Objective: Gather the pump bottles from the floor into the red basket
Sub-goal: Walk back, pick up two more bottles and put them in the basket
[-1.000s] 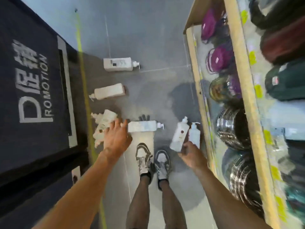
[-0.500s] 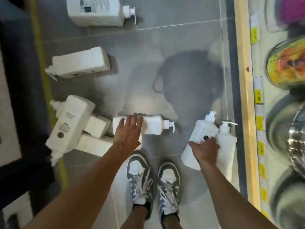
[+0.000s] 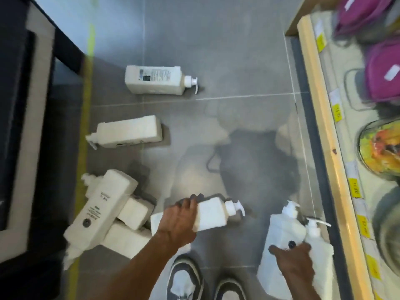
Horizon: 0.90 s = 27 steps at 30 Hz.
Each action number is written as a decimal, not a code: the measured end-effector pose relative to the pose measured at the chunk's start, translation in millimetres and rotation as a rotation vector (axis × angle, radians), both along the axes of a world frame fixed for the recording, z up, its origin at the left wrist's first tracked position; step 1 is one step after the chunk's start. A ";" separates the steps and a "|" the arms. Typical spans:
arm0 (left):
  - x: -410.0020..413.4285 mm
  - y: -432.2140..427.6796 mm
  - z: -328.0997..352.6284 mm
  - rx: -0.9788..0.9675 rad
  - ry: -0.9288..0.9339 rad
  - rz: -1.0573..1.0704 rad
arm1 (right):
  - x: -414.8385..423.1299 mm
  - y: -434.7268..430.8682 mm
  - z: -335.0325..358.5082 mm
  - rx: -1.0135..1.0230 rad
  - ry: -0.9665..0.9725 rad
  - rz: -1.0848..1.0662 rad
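White plastic litters the grey floor (image 3: 216, 50): a labelled pump bottle (image 3: 154, 80) farthest off, a plain bottle (image 3: 129, 132) nearer, a heap of bottles (image 3: 104, 215) at the left. The left hand (image 3: 178, 223) curls round a lone bottle (image 3: 213, 213) by the shoes (image 3: 184, 280); the right hand (image 3: 295, 265) clasps a pair of bottles (image 3: 279, 234) beside the shelf (image 3: 318, 126).

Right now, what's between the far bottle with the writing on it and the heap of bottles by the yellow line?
One more pump bottle, lying on its side with its pump pointing left, touching neither. The head view shows it.

Eight pump bottles (image 3: 154, 80), two shoes (image 3: 184, 278)
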State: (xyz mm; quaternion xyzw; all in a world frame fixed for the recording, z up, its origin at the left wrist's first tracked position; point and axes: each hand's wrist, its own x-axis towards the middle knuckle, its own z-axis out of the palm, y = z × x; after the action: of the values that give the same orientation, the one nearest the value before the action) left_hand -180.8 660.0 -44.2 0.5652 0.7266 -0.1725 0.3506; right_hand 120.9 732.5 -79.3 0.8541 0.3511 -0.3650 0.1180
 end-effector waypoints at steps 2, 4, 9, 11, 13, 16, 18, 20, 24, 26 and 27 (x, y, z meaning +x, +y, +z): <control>2.6 -2.1 34.7 0.003 -0.009 0.058 | -0.2 8.8 34.1 0.000 0.068 0.066; 6.7 -1.1 86.7 0.004 -0.009 0.110 | -3.4 12.8 89.2 -0.009 0.097 0.127; 5.6 19.7 269.9 0.089 0.041 0.081 | -6.9 35.0 246.8 0.012 0.174 0.237; -2.5 26.4 342.7 0.150 0.049 0.097 | -20.4 49.4 324.7 0.087 0.199 0.269; -8.8 29.7 419.8 0.210 0.048 0.144 | -34.7 60.1 408.7 0.149 0.242 0.263; -17.7 24.8 528.1 0.291 0.032 0.264 | -56.1 67.0 532.1 0.251 0.375 0.234; -24.5 18.5 595.1 0.357 0.028 0.351 | -73.8 68.5 609.9 0.287 0.449 0.220; -30.2 6.0 656.1 0.423 0.028 0.430 | -87.7 66.0 677.0 0.357 0.498 0.220; -39.2 -28.5 755.1 0.543 0.036 0.615 | -109.3 50.2 768.1 0.485 0.587 0.284; -42.7 -44.8 794.2 0.578 0.050 0.711 | -123.1 43.1 800.9 0.502 0.620 0.329; -46.0 -53.4 811.0 0.588 0.065 0.750 | -130.1 41.0 813.0 0.503 0.633 0.364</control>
State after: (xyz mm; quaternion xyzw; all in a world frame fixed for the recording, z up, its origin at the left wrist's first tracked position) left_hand -226.8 606.6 766.8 0.3337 0.9089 0.1612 0.1911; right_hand -9.2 773.6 733.7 0.6264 0.5927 -0.4852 -0.1445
